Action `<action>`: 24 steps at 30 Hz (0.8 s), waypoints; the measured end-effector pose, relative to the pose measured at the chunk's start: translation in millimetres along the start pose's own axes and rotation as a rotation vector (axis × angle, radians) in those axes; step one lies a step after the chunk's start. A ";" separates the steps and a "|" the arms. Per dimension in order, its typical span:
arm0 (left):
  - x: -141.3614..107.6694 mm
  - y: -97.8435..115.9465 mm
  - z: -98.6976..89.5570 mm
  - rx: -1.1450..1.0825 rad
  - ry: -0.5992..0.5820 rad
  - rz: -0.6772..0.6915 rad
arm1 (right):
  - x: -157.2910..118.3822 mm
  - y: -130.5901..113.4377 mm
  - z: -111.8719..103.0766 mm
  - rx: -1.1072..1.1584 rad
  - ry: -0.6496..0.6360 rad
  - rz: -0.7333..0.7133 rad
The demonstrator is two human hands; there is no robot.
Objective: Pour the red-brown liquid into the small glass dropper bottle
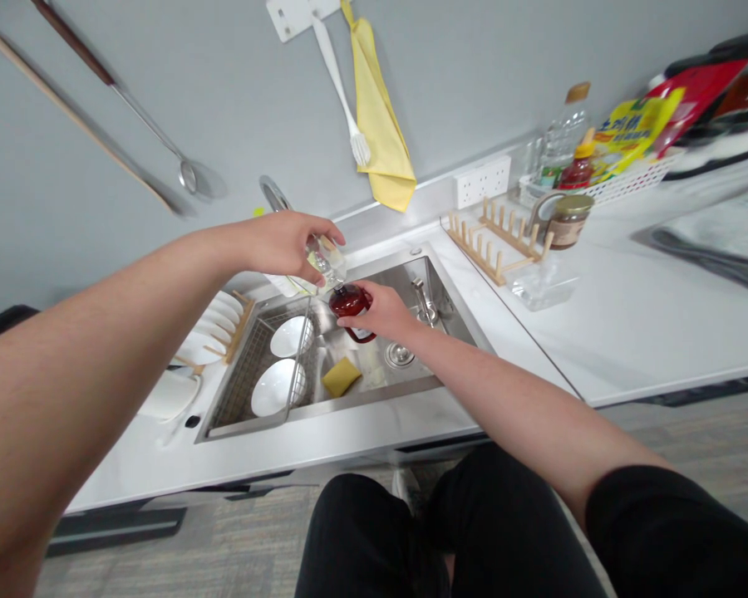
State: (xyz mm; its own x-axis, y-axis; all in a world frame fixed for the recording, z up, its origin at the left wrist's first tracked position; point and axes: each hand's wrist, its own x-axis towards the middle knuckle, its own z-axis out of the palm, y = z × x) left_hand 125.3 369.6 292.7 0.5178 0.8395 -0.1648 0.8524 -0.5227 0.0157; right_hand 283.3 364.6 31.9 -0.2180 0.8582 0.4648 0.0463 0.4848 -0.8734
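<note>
Over the sink, my left hand grips a transparent bottle from above, tipped with its neck downward. Its mouth meets the top of a dark red-brown bottle; whether liquid flows between them I cannot tell. My right hand is wrapped around that dark bottle's side and holds it above the basin. A yellow sponge lies on the sink floor below. Two white bowls sit in the wire basket at the sink's left.
White plates stand in a wooden rack on the left, near a white mug. To the right are an empty wooden rack, a jar and a basket of condiments. A yellow cloth and a white brush hang on the wall.
</note>
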 end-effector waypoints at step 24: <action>8.8 -2.9 -4.6 -0.029 -0.035 -0.024 | -1.2 -1.7 5.1 0.078 0.000 0.032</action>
State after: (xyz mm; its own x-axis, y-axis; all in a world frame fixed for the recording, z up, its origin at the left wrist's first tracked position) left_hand 127.6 379.2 295.7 0.4945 0.8458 -0.2004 0.8667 -0.4973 0.0400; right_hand 278.6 361.9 32.0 -0.2175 0.8731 0.4362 -0.0231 0.4422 -0.8966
